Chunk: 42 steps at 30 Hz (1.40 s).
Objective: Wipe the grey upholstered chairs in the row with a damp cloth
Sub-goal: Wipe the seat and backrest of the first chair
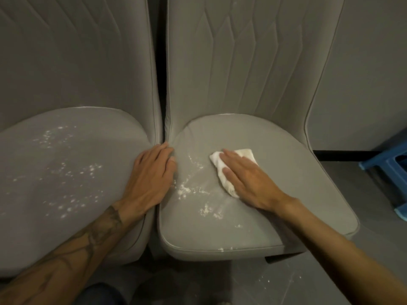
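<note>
2 chairs stand side by side, each backrest rising behind its seat, with a narrow gap (pixel 161 84) between them. The left chair (pixel 72 216) carries powder specks (pixel 66 170) scattered across the middle of its seat. The left hand (pixel 149 177) lies flat on that seat's right edge, fingertips at the gap. On the seat of the right chair (pixel 264 227), the cloth (pixel 242 153) lies toward the middle, under the flat right hand (pixel 248 181). More powder (pixel 184 190) lies left of and before the cloth, between the 2 hands. A stool (pixel 387 159) stands on the floor (pixel 363 194) right of the right chair.
</note>
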Available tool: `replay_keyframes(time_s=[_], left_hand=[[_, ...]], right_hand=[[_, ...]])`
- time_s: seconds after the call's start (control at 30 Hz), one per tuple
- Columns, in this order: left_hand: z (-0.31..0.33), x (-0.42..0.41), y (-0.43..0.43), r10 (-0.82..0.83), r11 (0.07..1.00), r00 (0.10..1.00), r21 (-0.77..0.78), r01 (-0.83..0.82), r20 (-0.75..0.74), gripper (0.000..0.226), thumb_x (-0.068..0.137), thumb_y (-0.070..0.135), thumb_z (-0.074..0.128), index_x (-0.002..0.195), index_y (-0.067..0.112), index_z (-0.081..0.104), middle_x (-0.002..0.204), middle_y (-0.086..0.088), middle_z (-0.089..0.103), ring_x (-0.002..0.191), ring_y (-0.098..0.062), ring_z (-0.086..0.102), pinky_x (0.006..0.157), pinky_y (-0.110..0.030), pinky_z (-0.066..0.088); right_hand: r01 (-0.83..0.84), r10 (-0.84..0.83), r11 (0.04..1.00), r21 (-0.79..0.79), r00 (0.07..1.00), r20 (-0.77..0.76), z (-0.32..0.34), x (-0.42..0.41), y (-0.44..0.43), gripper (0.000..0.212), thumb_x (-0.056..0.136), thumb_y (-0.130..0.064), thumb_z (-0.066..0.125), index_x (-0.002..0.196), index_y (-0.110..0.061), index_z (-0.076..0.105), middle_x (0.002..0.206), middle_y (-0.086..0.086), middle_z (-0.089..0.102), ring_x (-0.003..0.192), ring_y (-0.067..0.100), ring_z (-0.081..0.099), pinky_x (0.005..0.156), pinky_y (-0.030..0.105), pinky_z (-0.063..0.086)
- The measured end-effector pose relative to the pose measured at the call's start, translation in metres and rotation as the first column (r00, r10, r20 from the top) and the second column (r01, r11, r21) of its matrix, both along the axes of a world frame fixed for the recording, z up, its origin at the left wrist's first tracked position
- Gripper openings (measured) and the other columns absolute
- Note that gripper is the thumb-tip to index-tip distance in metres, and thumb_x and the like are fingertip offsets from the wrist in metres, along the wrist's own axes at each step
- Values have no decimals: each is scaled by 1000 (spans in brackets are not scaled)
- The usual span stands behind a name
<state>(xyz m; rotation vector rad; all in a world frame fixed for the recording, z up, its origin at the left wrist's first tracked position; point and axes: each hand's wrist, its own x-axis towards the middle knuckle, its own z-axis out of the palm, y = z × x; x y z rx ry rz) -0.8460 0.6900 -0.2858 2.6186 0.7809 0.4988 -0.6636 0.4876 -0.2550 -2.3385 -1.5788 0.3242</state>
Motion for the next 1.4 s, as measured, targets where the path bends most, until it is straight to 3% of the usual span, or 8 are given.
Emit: replay_keyframes(time_s=[0.17, 0.3, 0.5, 0.63, 0.73, 0.9, 1.13, 1.4], left_hand=[[4, -14, 13, -39, 987, 998, 152, 47, -54, 38, 107, 34, 34, 122, 14, 63, 134, -5, 61, 129, -23, 53, 113, -38, 32], [1, -22, 18, -25, 988, 995, 148, 39, -92, 43, 107, 36, 34, 130, 14, 62, 147, -7, 56, 137, -24, 51, 117, -40, 32], [-4, -20, 19, -13, 991, 999, 136, 19, -44, 41, 107, 34, 34, 128, 14, 63, 148, -5, 56, 137, -22, 50, 118, -37, 30], [-7, -21, 20, -22, 991, 999, 133, 26, -26, 40, 107, 32, 34, 128, 14, 63, 148, -5, 56, 136, -21, 50, 118, -37, 30], [-8, -20, 20, -34, 989, 999, 144, 40, -41, 39, 107, 26, 36, 130, 12, 63, 149, -8, 56, 137, -23, 50, 118, -37, 30], [-7, -21, 19, -30, 991, 998, 127, 38, -58, 35, 105, 12, 46, 135, 8, 62, 154, -10, 52, 141, -27, 49, 121, -40, 29], [-3, -22, 17, -38, 992, 997, 115, 45, -62, 47, 91, 11, 42, 132, 6, 64, 153, -11, 53, 140, -30, 51, 118, -43, 33], [0, -26, 17, -58, 992, 996, 104, 66, -71, 51, 94, 24, 35, 133, 5, 63, 154, -14, 52, 139, -32, 51, 117, -46, 35]], right_hand=[[-8, 7, 1000, 17, 999, 47, -14, -19, 20, 58, 108, -44, 29, 159, -19, 24, 167, -3, 18, 154, 10, 14, 125, 23, 4], [-119, 121, 992, 47, 991, -54, -12, -7, 14, 50, 109, -43, 30, 156, -27, 32, 163, -12, 28, 148, 3, 26, 114, 5, 9], [159, -148, 986, 42, 968, -201, -1, 31, 57, 47, 109, -44, 28, 154, -33, 35, 162, -10, 31, 149, 13, 28, 106, 16, 18], [-26, 32, 999, 43, 987, -160, -5, 4, 80, 44, 110, -40, 28, 153, -35, 37, 163, -13, 28, 147, 6, 26, 101, 6, 13], [-196, 196, 980, 20, 961, -197, -6, -1, 63, 44, 109, -45, 27, 152, -44, 34, 161, -26, 22, 139, -21, 17, 103, -4, 6], [-108, 102, 994, -20, 977, -187, 2, 12, 87, 45, 109, -41, 27, 154, -38, 33, 164, -17, 21, 151, 3, 20, 120, 23, 13], [-495, 497, 867, 55, 853, -160, -9, -51, 41, 44, 112, -31, 31, 156, -30, 33, 166, -7, 22, 153, 2, 15, 126, 26, 10], [-399, 397, 917, -4, 914, -84, 3, -61, 65, 45, 111, -28, 31, 156, -26, 32, 167, -1, 17, 155, 8, 12, 126, 31, 8]])
